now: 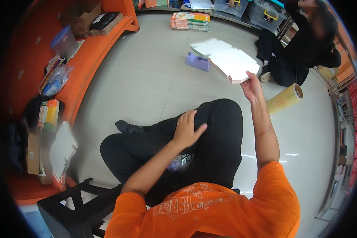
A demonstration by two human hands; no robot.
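Note:
My right hand (251, 88), arm stretched forward, grips the near corner of a stack of flat white cardboard box blanks (234, 62) with notched edges. The thumb lies on top; the other fingers are mostly hidden beneath. Under the stack's far left side, a purple tape dispenser (197, 62) stands on the floor. My left hand (187, 130) rests on my bent leg in black trousers, fingers stretched and thumb apart, holding nothing. Between my legs a purple thing and scissor handles (186, 158) show in part.
A large yellowish tape roll (285, 99) lies right of my right forearm. Beyond it a person in black (301, 51) sits on the floor. Packaged bundles (190, 21) lie ahead. More white blanks (62, 150) lean by the orange shelf (103, 47) at left. A black stool (79, 210) stands lower left.

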